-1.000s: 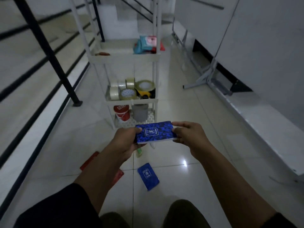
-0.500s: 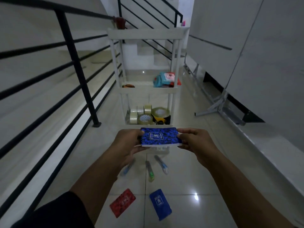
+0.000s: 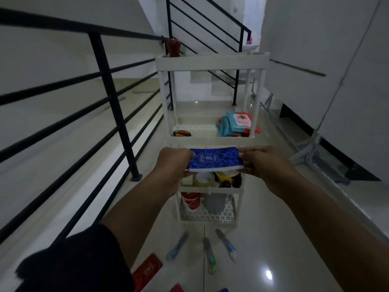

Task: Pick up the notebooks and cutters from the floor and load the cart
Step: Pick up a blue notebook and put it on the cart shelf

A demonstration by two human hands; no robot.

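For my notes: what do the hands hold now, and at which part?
Both hands, left and right, hold one blue notebook by its two short ends.
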